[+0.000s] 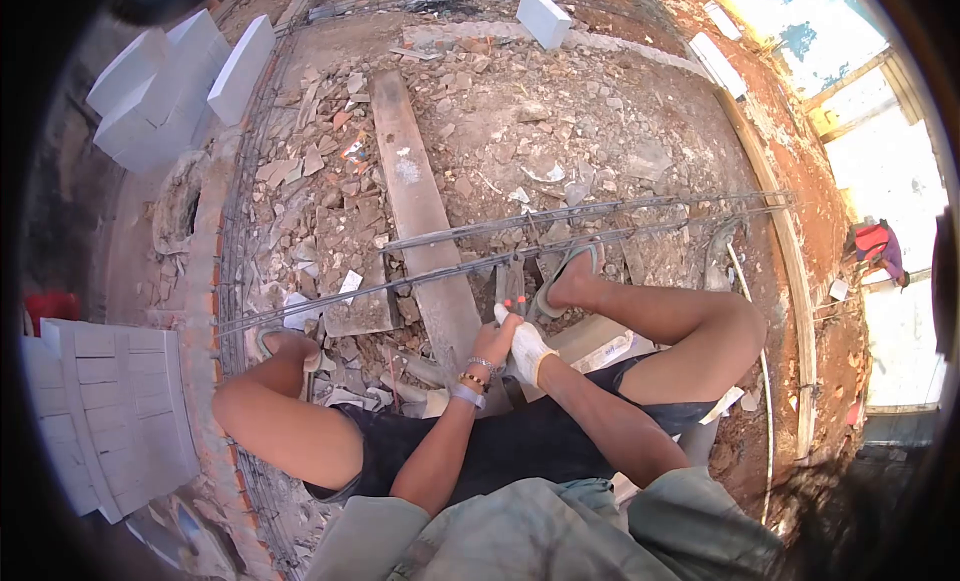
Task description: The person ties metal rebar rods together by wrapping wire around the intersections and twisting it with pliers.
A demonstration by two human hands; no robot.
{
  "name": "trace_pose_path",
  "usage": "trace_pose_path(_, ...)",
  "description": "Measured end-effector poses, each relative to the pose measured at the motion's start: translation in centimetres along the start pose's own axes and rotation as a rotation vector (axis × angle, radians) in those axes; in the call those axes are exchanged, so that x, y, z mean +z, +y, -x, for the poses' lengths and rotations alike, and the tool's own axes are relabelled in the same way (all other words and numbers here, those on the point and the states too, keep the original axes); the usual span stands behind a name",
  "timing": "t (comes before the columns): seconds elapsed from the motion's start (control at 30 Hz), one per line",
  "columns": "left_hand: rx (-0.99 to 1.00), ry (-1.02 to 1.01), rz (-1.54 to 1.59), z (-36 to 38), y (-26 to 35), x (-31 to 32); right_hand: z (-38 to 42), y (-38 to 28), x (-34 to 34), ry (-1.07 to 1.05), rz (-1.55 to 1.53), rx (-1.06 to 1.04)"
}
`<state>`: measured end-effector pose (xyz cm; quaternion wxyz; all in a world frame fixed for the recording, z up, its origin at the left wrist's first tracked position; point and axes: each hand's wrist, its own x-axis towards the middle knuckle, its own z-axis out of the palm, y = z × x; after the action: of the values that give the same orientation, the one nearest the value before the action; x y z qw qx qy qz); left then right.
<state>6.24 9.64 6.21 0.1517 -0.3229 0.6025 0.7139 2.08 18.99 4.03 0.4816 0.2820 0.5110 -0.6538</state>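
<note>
My left hand [492, 342] is bare, with bracelets at the wrist, and its fingers are closed against the fingers of my right hand [526, 350]. A white glove covers my right hand, which is also closed. Whatever lies between the hands is too small to make out. Small orange-red tips show just above them. Beyond the hands, long steel rebar rods [420, 278] tied in a narrow frame run across in front of me. A wooden plank [412, 181] passes under the rods, close to my left hand.
Broken rubble [500, 111] covers the ground ahead. White blocks [150, 91] stand at the upper left, with more stacked blocks [120, 411] at the lower left. A long timber [785, 251] edges the right side. A red and dark bag [876, 249] lies at the far right.
</note>
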Motion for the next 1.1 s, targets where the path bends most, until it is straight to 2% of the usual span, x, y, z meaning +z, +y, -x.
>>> trace_pose_path(0.13,-0.009,0.023,0.111,-0.4,-1.7,0.6,0.6,0.6,0.3,0.077,0.109,-0.003)
trace_pose_path(0.23,0.103,0.077,0.190,-2.9,-5.6,1.6,-0.5,1.4,-0.7,0.135,0.215,0.001)
trace_pose_path(0.27,0.073,-0.001,0.245,-5.5,-8.8,1.7,-2.9,2.8,-2.7,0.103,0.291,-0.027)
trace_pose_path(0.33,-0.010,-0.039,0.456,-3.1,-7.3,2.8,-9.1,6.5,-7.9,0.008,0.496,-0.126)
trace_pose_path(0.4,-0.092,-0.072,0.618,-1.3,-5.7,3.8,-3.3,3.1,-3.7,0.125,0.851,-0.053)
trace_pose_path(0.43,-0.124,-0.074,0.687,-0.5,-5.2,4.2,-1.4,1.9,-2.8,0.043,0.638,-0.047)
trace_pose_path(0.53,-0.204,-0.083,0.782,1.1,-3.7,4.9,3.2,-2.1,-1.7,-0.048,0.463,0.285)
trace_pose_path(0.57,-0.232,-0.075,0.773,1.6,-3.0,4.7,4.9,-2.8,-1.2,-0.044,0.335,0.330)
trace_pose_path(0.63,-0.351,-0.009,0.628,3.3,-0.5,2.7,6.2,-2.6,-1.9,-0.076,0.511,0.190)
trace_pose_path(0.67,-0.343,0.099,0.618,4.2,0.3,1.8,7.8,-3.2,-1.5,-0.090,0.610,0.122)
trace_pose_path(0.7,-0.333,0.206,0.603,5.1,1.1,1.0,9.5,-4.0,-1.0,0.006,0.787,0.081)
trace_pose_path(0.77,-0.138,0.361,0.553,4.2,-0.7,-3.0,9.7,-4.0,-1.0,0.185,1.296,-0.193)
trace_pose_path(0.8,-0.120,0.415,0.641,4.6,-0.7,-4.9,9.7,-4.0,-0.9,0.275,1.540,-0.351)
trace_pose_path(0.93,-0.059,0.583,0.989,5.6,-0.6,-10.1,8.6,-3.5,-0.3,0.291,1.807,-0.697)
trace_pose_path(0.97,-0.040,0.592,1.028,5.7,-0.5,-10.4,8.1,-3.4,-0.1,0.291,1.869,-0.698)
trace_pose_path(1.07,0.030,0.590,1.048,6.6,-0.3,-10.8,3.7,-2.1,-0.9,0.455,1.935,-0.913)
trace_pose_path(1.1,0.028,0.577,1.025,6.6,-0.3,-11.0,3.7,-2.4,-0.7,0.442,1.949,-0.850)
